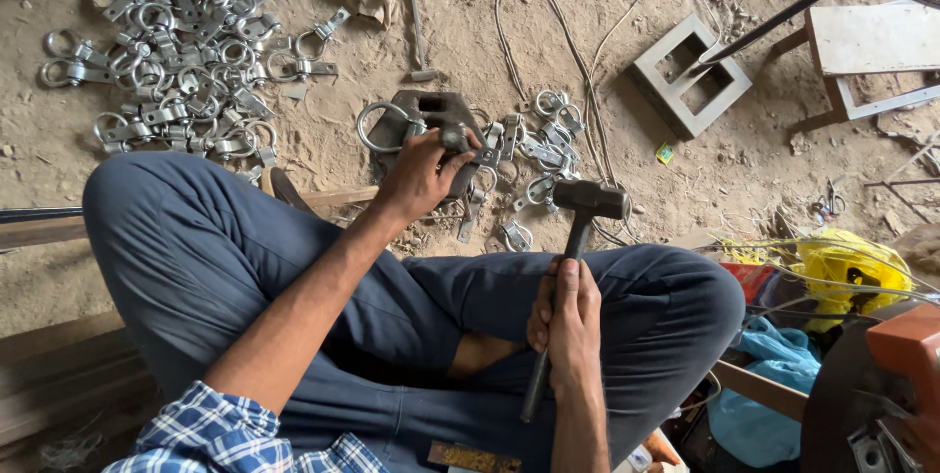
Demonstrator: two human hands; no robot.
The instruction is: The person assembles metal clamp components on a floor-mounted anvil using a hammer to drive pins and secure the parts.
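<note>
A metal ring clamp (392,126) is held down on a dark steel block (431,113) that sits on the dirt floor (323,155), just ahead of the crossed legs. The left hand (423,174) is closed around the clamp's shank at the near edge of the block, with the ring end sticking out to the left of the fingers. The clamp's long axis runs roughly left to right across the view.

The right hand (566,311) is closed around the handle of a hammer (578,238), low over the right knee. The handle runs from the bottom of the view up and slightly right, and the dark head (590,199) stands at its far end. From the hammer head the clamp lies up and to the left, near but apart, with some loose pieces between them. The left hand is the one on the piece; the right hand is well apart from it.

One hammer is in hand, and a second, slimmer one (417,27) lies on the floor beyond the block, its handle pointing away. One steel block is seen. One clamp is held. A large pile of like clamps (181,52) lies toward the far left of the floor, too many and too tangled to count; a smaller scatter (534,155), about a dozen at a guess, lies just right of the block. One concrete hollow block (688,73) with two openings lies farther right.
</note>
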